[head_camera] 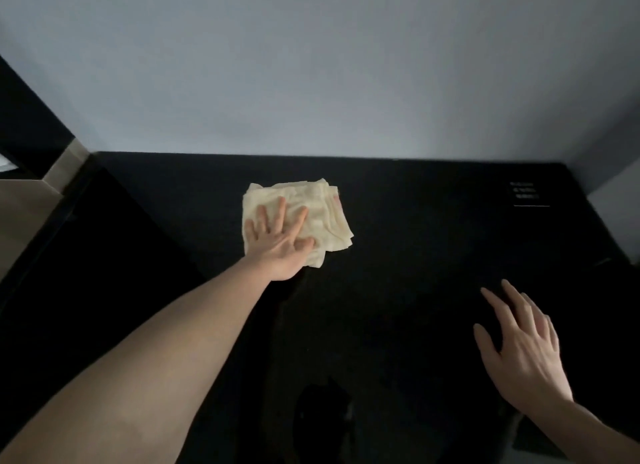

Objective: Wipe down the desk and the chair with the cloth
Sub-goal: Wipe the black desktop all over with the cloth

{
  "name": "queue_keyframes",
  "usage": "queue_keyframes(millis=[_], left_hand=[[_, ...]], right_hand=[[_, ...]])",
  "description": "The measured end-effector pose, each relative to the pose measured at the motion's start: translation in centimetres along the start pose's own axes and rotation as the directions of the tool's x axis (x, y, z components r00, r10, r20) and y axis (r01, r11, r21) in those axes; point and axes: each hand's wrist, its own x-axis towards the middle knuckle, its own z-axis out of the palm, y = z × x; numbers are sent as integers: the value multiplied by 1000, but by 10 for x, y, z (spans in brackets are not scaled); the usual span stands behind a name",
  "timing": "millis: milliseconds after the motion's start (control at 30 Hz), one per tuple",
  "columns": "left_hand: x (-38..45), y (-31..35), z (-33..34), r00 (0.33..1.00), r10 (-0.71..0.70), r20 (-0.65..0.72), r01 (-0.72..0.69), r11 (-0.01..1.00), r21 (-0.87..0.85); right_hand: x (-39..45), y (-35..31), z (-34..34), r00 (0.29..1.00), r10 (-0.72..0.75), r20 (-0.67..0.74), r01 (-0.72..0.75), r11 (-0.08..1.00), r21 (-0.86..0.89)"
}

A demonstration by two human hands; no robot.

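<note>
Nearest the camera, the right hand [523, 352] hovers or rests over the desk [415, 228] near its front right part, fingers spread and straight, holding nothing; whether it touches the surface cannot be told. Further out, the left hand [277, 242] lies flat with spread fingers pressing on the cloth [322, 214], a folded cream piece lying toward the desk's back edge, left of centre. Small white lettering [527, 190] sits near the back right corner, below a pale wall [311, 65].
</note>
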Motion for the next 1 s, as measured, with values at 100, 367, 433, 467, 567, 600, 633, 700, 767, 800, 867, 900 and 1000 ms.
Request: queue_keyframes(millis=[100,367,433,467,567,600,633,700,767,800,867,900,1000], left_hand=[[5,31,0,998,-47,46,47,999,-1],[18,122,5,996,-44,72,40,998,52],[26,150,10,997,-30,73,26,998,59],[30,165,12,997,-18,75,13,998,56],[39,216,20,996,36,87,-42,997,66],[41,236,22,994,61,94,-69,995,78],[44,255,25,991,85,104,-94,992,86],[46,286,29,984,129,123,-139,987,77],[50,319,32,970,183,159,-196,978,71],[50,335,34,961,211,181,-227,971,70],[49,365,39,937,267,224,-288,956,65],[47,380,42,923,298,243,-320,946,54],[38,417,54,878,389,279,-412,911,28]], right_hand=[[0,45,-11,998,50,41,-49,999,-20],[-7,70,-5,998,53,28,-54,998,20],[-6,71,-6,998,53,42,-54,998,26],[-6,72,-5,998,50,40,-51,998,23],[-5,77,-2,999,36,17,-36,999,33],[-5,79,-2,999,34,11,-34,998,44],[-5,81,-1,999,33,8,-33,998,54],[-5,79,1,1000,26,-3,-26,997,71],[-5,80,3,999,22,-26,-20,996,84],[-5,81,4,999,18,-36,-15,996,87],[-6,82,6,999,12,-47,-8,995,95],[-6,82,7,999,12,-50,-7,995,100],[-6,82,7,998,12,-60,-5,994,110]])
